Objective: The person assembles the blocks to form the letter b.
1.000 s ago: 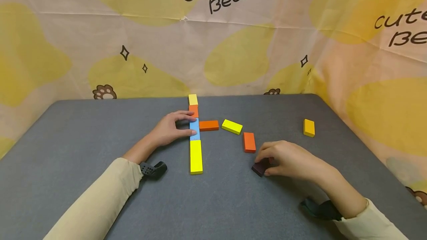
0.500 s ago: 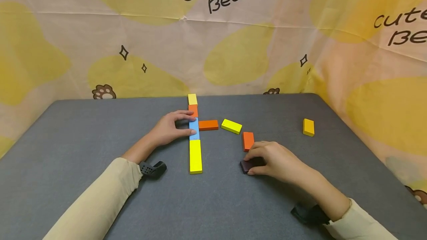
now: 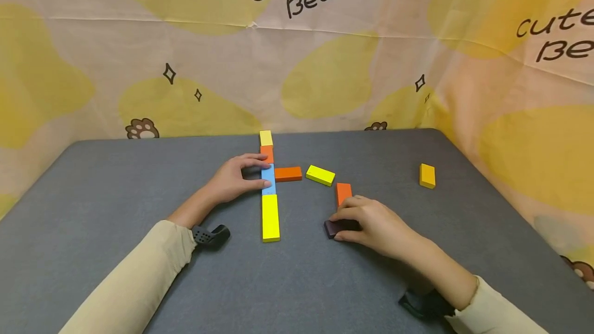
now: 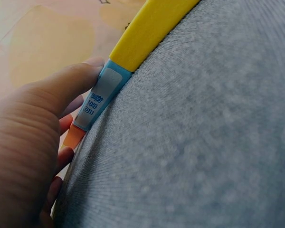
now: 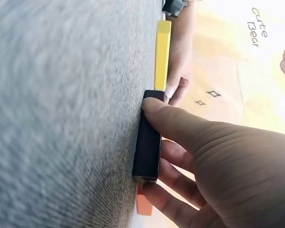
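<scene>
My left hand (image 3: 234, 179) has its thumb and fingertips resting on the blue block (image 3: 268, 175), which lies flat in a straight line of blocks. A yellow block (image 3: 270, 218) adjoins its near end, with an orange block (image 3: 268, 149) and a pale yellow block (image 3: 266, 138) at the far side. In the left wrist view, a printed label shows on the blue block (image 4: 104, 88). To the right, my right hand (image 3: 376, 228) pinches a black block (image 3: 331, 228) between thumb and fingers, low over the cloth. The right wrist view shows that black block (image 5: 148, 142) lengthwise; its far side is hidden.
An orange block (image 3: 288, 173) juts right from the line. Beyond it, a tilted yellow block (image 3: 320, 174) and another orange block (image 3: 344, 193) curve toward the right hand. One amber block (image 3: 427, 176) lies apart at right. A printed curtain (image 3: 325, 76) backs the grey table (image 3: 116, 184).
My right hand has slid left with the black block and turned it, bringing it to just in front of the right-hand orange block. The left hand stays on the blue block.
</scene>
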`<action>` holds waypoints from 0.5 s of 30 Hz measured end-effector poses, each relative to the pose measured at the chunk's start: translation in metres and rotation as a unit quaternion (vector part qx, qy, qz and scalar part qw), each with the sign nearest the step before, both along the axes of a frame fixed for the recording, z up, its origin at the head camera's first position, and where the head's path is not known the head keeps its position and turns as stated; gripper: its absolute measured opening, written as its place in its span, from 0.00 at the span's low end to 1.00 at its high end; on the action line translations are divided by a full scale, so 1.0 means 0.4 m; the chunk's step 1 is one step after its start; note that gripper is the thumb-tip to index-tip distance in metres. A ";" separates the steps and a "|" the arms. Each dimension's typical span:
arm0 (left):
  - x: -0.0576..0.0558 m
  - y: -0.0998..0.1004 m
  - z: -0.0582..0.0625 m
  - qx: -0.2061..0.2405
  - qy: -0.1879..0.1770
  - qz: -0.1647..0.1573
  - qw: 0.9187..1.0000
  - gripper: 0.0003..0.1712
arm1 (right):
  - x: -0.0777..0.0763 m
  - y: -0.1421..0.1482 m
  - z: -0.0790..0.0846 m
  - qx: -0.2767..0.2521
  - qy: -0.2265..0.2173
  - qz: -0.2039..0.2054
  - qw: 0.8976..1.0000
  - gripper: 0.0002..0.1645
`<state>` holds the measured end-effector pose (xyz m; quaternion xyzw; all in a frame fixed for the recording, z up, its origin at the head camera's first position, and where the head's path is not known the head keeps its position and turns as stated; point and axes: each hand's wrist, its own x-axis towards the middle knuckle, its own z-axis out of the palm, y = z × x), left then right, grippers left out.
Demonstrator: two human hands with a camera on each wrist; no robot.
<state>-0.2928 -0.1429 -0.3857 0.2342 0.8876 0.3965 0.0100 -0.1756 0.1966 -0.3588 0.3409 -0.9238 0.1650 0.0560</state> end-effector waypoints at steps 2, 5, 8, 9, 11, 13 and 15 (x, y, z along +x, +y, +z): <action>0.000 -0.001 -0.001 0.001 -0.001 0.001 1.000 0.28 | -0.001 -0.002 -0.002 -0.004 0.002 0.000 1.000 0.17; 0.000 -0.004 -0.002 0.002 0.000 0.002 1.000 0.28 | -0.002 -0.005 -0.004 -0.007 0.001 -0.002 1.000 0.17; 0.000 -0.005 -0.001 0.000 0.003 -0.001 1.000 0.29 | -0.003 -0.003 -0.005 -0.005 -0.001 -0.002 1.000 0.17; -0.001 -0.004 -0.001 -0.001 0.003 -0.001 1.000 0.29 | -0.003 -0.002 -0.004 -0.003 0.000 -0.001 1.000 0.17; -0.001 -0.003 0.000 -0.001 0.003 -0.002 1.000 0.29 | -0.003 0.000 0.000 -0.003 0.001 0.002 1.000 0.18; -0.002 -0.001 0.000 -0.001 0.002 -0.003 1.000 0.29 | -0.002 0.004 0.009 -0.011 0.001 0.001 1.000 0.20; -0.003 0.001 0.000 -0.001 0.003 -0.003 1.000 0.29 | -0.003 0.014 0.022 -0.027 0.002 -0.005 1.000 0.21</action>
